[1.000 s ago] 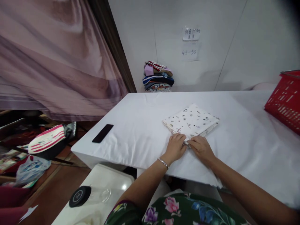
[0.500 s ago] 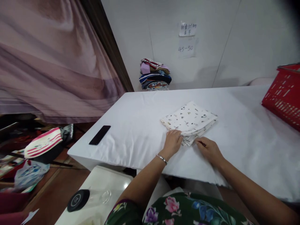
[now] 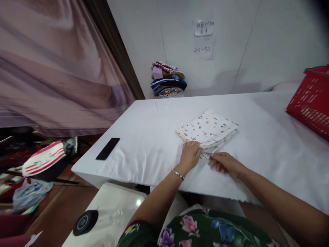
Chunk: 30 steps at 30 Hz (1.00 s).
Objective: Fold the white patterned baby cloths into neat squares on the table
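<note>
A folded white cloth [image 3: 208, 127] with small printed figures lies on the white-covered table [image 3: 146, 130], one corner pointing towards me. My left hand [image 3: 190, 153] is closed on the near left edge of the cloth, its fingertips partly hidden in the layers. At the near corner, my right hand [image 3: 223, 162] pinches the loose lower layers between thumb and forefinger, the other fingers curled beneath.
A black phone [image 3: 108, 148] lies on the table's left side. Folded cloths [image 3: 169, 82] are stacked by the wall at the back. A red basket [image 3: 311, 99] stands at the right. Below left is a white stool [image 3: 120, 197] with a round black-lidded container [image 3: 85, 222].
My right hand has shifted slightly left onto the cloth's near corner and pinches it there. My left hand keeps its place on the edge. The view has tilted a little.
</note>
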Available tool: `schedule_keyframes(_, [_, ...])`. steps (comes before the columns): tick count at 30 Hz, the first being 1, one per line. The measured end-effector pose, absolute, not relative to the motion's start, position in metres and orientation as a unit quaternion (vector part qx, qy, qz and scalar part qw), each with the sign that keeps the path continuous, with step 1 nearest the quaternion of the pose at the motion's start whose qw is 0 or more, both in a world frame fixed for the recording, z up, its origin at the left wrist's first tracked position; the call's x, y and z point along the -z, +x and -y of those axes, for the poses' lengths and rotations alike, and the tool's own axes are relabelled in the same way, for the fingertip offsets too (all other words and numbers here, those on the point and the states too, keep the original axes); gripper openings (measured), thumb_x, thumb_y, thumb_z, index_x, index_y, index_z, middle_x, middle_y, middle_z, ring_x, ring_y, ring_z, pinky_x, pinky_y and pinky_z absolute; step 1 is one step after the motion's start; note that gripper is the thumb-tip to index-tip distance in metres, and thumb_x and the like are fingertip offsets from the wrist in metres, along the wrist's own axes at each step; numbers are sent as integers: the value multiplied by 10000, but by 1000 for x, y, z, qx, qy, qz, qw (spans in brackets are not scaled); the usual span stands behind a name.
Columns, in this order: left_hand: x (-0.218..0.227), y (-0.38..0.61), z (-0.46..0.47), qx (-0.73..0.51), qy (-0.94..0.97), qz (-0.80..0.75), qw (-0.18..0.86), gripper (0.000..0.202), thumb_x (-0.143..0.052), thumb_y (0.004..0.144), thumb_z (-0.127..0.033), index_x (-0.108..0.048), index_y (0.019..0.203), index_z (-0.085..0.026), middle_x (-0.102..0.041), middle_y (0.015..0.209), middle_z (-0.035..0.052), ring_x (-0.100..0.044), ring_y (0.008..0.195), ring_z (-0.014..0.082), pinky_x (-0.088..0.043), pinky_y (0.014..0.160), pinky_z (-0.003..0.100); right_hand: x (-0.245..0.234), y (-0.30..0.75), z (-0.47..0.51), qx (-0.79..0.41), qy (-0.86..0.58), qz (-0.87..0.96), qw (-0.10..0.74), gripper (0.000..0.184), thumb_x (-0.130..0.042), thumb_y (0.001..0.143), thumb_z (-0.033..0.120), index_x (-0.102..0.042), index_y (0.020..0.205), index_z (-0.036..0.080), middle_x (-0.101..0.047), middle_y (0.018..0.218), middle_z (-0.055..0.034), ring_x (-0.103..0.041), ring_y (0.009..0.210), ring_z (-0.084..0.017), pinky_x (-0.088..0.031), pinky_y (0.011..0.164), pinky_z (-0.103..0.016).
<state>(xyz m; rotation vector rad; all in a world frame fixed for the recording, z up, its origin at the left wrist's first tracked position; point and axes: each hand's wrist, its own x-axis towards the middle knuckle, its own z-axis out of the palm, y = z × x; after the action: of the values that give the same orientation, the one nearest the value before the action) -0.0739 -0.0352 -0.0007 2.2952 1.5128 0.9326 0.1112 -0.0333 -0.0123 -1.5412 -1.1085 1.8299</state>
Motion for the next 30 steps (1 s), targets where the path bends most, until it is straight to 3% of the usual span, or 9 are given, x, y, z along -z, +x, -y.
schedule_keyframes(12, [2,-75,32,-330,789,-503,124,205,-494,857,-203,-571,1045,-232,-623,1064,21,-504,1040,193,-353,934,392,10,101,29,-714,-559,301,294,145,-563,773,230,-535,658,146,-525,541,15,-417,387,-42,-252,300,-144])
schedule_keyframes(20, [5,-65,38,-322,799,-498,100,222,-482,857,-197,-554,1065,-226,-613,1068,37,-491,1044,207,-342,941,409,-1,97,30,-737,-523,288,318,176,-564,766,250,-484,643,154,-417,503,52,-345,367,-23,-175,305,-123])
schedule_keyframes(30, [-11,-68,35,-366,766,-521,89,207,-452,882,-216,-557,1058,-237,-620,1074,25,-506,1027,192,-333,952,402,4,98,36,-705,-538,357,294,259,-640,702,322,-468,597,159,-428,503,53,-345,366,-26,-169,313,-144])
